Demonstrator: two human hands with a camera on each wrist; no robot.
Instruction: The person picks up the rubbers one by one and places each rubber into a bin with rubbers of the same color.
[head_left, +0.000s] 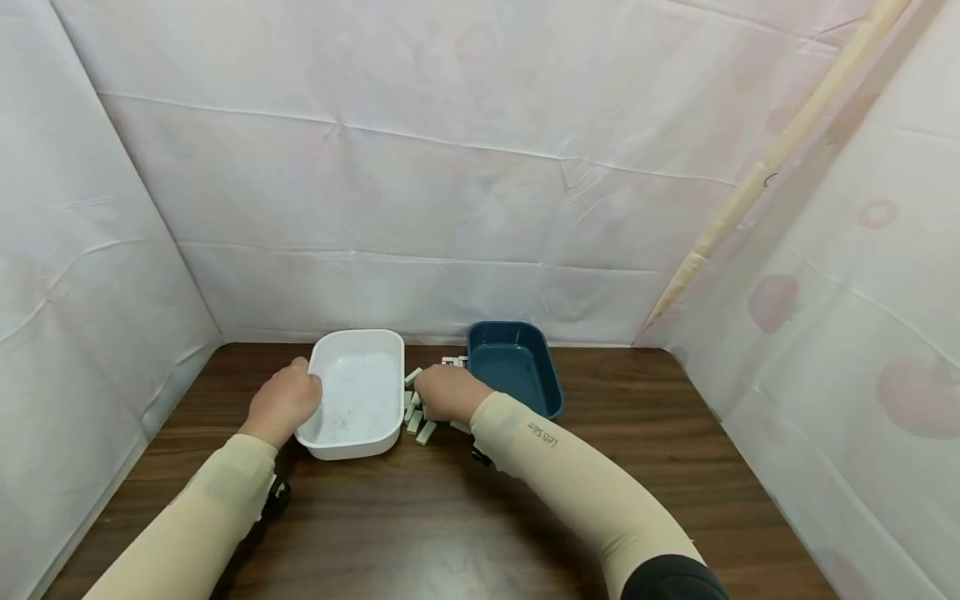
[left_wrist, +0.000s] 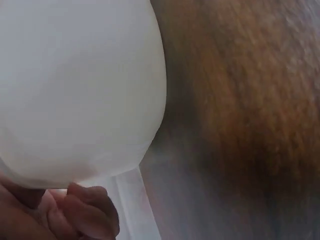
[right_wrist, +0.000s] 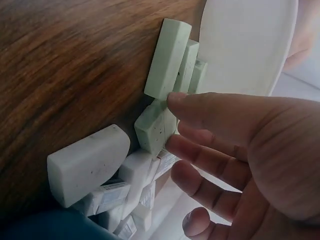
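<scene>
Several pale tiles lie heaped on the table between the white tub and blue tub. Small, hard and likely slick, they suit pinching by long edges. Right hand touches one with straight fingers; left hand grips the white tub's rim.

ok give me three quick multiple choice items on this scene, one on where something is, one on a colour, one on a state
1. Where does the pile of tiles lie?
A. inside the white tray
B. on the table between the two trays
C. inside the blue tray

2. What colour is the tray right of the right hand?
A. dark blue
B. red
C. yellow

3. What is the left hand doing?
A. lying flat on the table
B. holding a tile in the air
C. gripping the white tray's rim

Answers:
1 B, the tiles sit on the wooden table between the white tray and the blue tray.
2 A, it is dark blue.
3 C, the fingers curl on the near-left rim.
</scene>
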